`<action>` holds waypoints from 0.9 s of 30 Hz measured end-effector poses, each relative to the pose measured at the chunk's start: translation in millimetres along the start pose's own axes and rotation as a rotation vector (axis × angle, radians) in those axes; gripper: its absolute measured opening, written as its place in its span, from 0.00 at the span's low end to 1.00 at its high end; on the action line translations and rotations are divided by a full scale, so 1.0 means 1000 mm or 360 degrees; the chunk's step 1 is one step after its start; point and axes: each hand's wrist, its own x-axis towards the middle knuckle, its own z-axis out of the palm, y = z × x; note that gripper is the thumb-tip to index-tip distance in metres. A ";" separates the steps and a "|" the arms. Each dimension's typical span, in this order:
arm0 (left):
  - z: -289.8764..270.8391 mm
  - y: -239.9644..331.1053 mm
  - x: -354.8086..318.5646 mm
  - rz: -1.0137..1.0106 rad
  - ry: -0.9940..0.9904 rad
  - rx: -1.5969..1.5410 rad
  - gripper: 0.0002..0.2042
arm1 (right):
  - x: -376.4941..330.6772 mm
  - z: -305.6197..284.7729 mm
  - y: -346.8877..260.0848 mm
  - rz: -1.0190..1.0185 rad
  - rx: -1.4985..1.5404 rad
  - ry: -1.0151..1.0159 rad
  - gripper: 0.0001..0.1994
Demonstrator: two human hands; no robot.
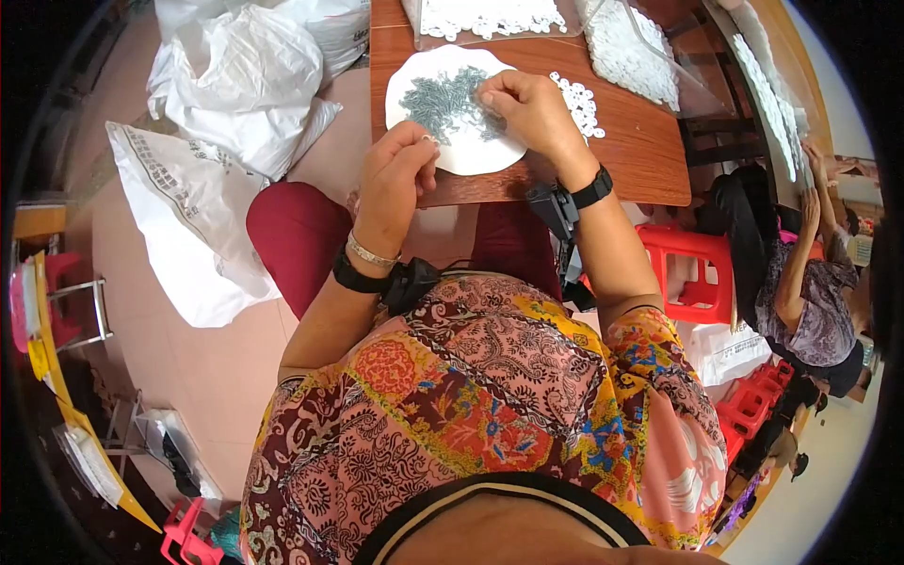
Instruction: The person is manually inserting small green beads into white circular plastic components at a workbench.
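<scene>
A white scallop-edged plate point(471, 160) lies at the near edge of the wooden table, heaped with small thin grey pieces point(441, 99). At the plate's near left rim, my left hand point(394, 169) is closed, with a small white piece point(428, 139) showing at its fingertips. My right hand point(535, 111) is pinched over the right side of the grey heap; what its fingertips hold, if anything, is too small to make out. To the right of that hand, small white ring-like pieces point(579, 104) lie loose on the table.
Beyond the plate on the brown table point(650, 155) stand a clear tub of white pieces point(490, 19) and a clear bag of them point(629, 56). White sacks point(235, 85) sit on the floor at left. A red stool point(692, 268) and another person point(815, 292) are at right.
</scene>
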 end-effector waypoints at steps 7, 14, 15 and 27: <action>0.011 0.004 0.011 0.0034 -0.0067 0.0102 0.09 | 0.001 -0.007 0.001 0.0065 0.0212 0.0007 0.11; 0.031 0.016 0.022 0.0196 -0.0169 0.0159 0.08 | -0.020 -0.026 -0.034 0.0029 0.0785 -0.0300 0.09; 0.034 0.017 0.022 0.0191 -0.0177 0.0160 0.08 | -0.024 -0.028 -0.038 -0.0004 0.0895 -0.0295 0.09; 0.049 0.010 0.024 0.0275 -0.0251 0.0275 0.09 | -0.041 -0.035 -0.037 0.0047 0.1034 -0.0265 0.09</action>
